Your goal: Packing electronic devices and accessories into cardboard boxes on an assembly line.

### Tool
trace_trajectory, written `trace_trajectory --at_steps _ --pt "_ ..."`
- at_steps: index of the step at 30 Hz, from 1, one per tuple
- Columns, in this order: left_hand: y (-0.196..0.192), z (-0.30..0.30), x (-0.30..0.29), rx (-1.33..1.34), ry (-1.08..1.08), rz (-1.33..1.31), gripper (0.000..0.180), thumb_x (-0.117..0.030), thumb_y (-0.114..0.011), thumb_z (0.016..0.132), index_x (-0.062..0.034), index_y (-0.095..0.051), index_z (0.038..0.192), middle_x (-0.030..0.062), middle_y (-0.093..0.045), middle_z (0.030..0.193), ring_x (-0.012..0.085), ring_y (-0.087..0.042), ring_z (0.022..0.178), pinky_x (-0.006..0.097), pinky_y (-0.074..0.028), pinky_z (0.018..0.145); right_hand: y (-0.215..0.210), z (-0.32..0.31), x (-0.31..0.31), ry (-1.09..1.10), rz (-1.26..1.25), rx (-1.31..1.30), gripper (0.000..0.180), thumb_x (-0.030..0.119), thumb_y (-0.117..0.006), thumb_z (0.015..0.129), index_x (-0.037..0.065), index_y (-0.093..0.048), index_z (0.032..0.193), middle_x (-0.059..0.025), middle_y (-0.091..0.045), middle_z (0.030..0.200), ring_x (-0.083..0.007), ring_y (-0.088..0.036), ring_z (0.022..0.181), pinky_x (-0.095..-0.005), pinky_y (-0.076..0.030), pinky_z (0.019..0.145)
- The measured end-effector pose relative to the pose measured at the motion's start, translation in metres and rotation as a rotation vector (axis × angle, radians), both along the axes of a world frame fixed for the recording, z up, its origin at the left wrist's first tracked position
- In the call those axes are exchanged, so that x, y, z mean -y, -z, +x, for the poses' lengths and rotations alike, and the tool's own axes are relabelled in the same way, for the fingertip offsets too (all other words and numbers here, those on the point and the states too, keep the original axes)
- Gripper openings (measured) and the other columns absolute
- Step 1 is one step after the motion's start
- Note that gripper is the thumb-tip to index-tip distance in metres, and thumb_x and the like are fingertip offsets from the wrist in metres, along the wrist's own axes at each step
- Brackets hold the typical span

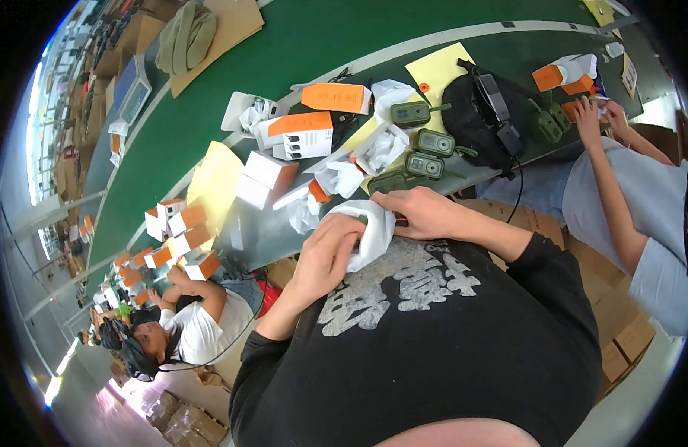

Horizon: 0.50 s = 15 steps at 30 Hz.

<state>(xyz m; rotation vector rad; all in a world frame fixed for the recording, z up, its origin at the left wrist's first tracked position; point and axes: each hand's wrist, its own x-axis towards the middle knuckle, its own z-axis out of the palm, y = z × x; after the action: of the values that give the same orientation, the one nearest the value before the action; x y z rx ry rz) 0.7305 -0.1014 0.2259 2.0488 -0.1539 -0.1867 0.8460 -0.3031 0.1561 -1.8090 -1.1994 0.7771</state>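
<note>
White foam wrap [372, 232] sits at the picture's centre, gripped by the left hand [325, 257] from seven o'clock, fingers clenched on it. The right hand [426, 212], at two o'clock of it, pinches its upper edge. Green devices [424, 165] lie on the grey surface [262, 231] toward twelve o'clock.

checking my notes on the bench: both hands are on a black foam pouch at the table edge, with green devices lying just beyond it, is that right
Not quite: the pouch is white, not black, as the head view shows. The left hand and right hand both hold it at the edge of the table, and the green devices do lie just beyond it.
</note>
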Motion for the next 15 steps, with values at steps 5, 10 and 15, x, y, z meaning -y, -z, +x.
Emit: trace_trajectory --at_steps 5,10,15 --pt "0.009 -0.013 0.008 -0.003 -0.06 0.285 0.037 0.009 -0.061 0.071 0.0029 -0.059 0.107 0.0195 -0.052 0.121 0.0394 -0.051 0.115 0.044 -0.044 0.096 0.012 -0.005 -0.008 -0.062 -0.05 0.088 0.06 0.017 -0.072 0.075 -0.002 -0.049 0.126 -0.0155 -0.062 0.091 -0.0345 -0.064 0.082 -0.0428 -0.052 0.068" --pt "0.017 -0.01 0.0 0.018 -0.087 0.322 0.037 -0.001 -0.07 0.074 -0.0023 -0.062 0.11 0.0123 -0.058 0.117 0.0331 -0.061 0.104 0.039 -0.052 0.085 0.015 -0.002 -0.009 -0.099 -0.087 0.122 0.06 0.02 -0.072 0.076 -0.001 -0.047 0.126 -0.0147 -0.062 0.09 -0.0347 -0.065 0.083 -0.0432 -0.052 0.067" --pt "0.029 -0.014 -0.009 -0.016 -0.115 0.272 0.037 0.0 -0.068 0.074 -0.001 -0.061 0.11 0.0131 -0.058 0.118 0.0332 -0.06 0.106 0.039 -0.051 0.087 0.015 -0.001 -0.008 -0.091 -0.093 0.146 0.062 0.022 -0.073 0.076 -0.002 -0.046 0.126 -0.0139 -0.062 0.088 -0.0328 -0.065 0.078 -0.0425 -0.052 0.065"
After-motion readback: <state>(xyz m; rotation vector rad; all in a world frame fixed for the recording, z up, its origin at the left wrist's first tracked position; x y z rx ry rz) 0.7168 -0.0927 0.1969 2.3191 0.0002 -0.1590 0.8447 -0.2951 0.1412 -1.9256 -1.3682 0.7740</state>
